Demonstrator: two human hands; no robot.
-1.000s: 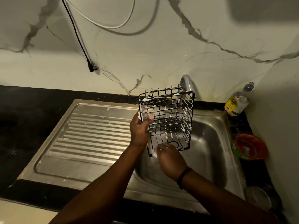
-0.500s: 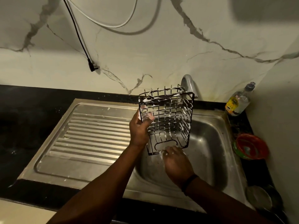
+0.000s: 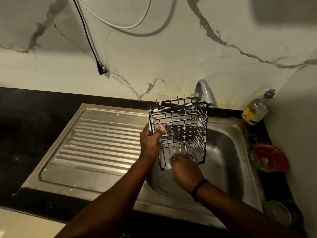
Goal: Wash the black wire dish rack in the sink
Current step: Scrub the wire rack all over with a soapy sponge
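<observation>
The black wire dish rack (image 3: 184, 127) is held upright over the steel sink basin (image 3: 223, 152), streaked with white soap foam. My left hand (image 3: 150, 143) grips its left side wall, thumb inside the wires. My right hand (image 3: 186, 170) is closed on a small pale scrubber (image 3: 169, 166) pressed against the rack's lower front edge. Most of the scrubber is hidden by my fingers.
A steel tap (image 3: 204, 90) stands right behind the rack. The ribbed drainboard (image 3: 103, 143) lies left of the basin. A dish soap bottle (image 3: 256, 109), a red bowl (image 3: 269, 158) and a white dish (image 3: 277, 213) sit on the black counter at right. Cables hang on the marble wall.
My right hand has slid back and forth along the rack's bottom edge, now at its lower left corner. The rack and my left hand have barely moved.
</observation>
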